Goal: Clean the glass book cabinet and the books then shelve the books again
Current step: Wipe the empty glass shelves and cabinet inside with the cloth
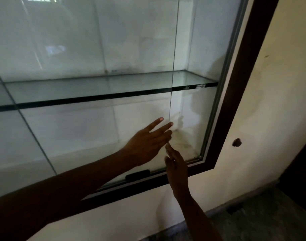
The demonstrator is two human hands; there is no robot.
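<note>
The glass book cabinet (235,94) is set in the wall with a dark brown frame and sliding glass panes. A glass shelf (96,89) crosses its middle, and I see no books on it. My left hand (147,141) reaches across with straight, spread fingers, its fingertips at the vertical edge of the sliding glass pane (171,101). My right hand (176,167) rises from below with fingers extended toward the same pane edge, just under the left hand. Neither hand holds anything.
A small black handle (137,174) sits on the pane's lower edge by the bottom track. The cream wall (270,119) right of the frame has a dark hole (236,142). Grey floor (253,220) lies below right.
</note>
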